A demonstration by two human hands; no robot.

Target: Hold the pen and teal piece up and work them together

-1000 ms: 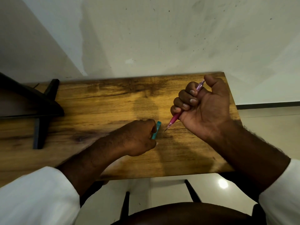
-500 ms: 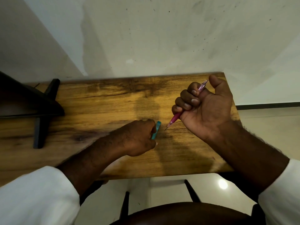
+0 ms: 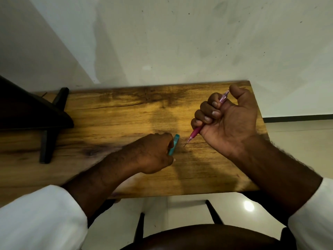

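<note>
My right hand [image 3: 228, 121] grips a pink mechanical pencil [image 3: 195, 132] in a fist, palm turned toward me, thumb raised near the pencil's top end. The thin tip points down-left and hovers just above the wooden table [image 3: 126, 114]. My left hand [image 3: 153, 154] rests on the table and holds a small teal flat object [image 3: 174, 144] on its edge, most of it hidden by my fingers. The pencil tip is a short way right of the teal object and does not touch it.
A dark stand with black legs [image 3: 46, 141] sits on the table's left part. A pale wall rises behind the table. The table's right edge borders tiled floor [image 3: 297, 141]. Black chair legs and a dark rounded chair edge [image 3: 198, 235] show below the front edge.
My right thumb has lifted off the pencil's top end and stands slightly apart from it. The left hand and teal object have stayed put.
</note>
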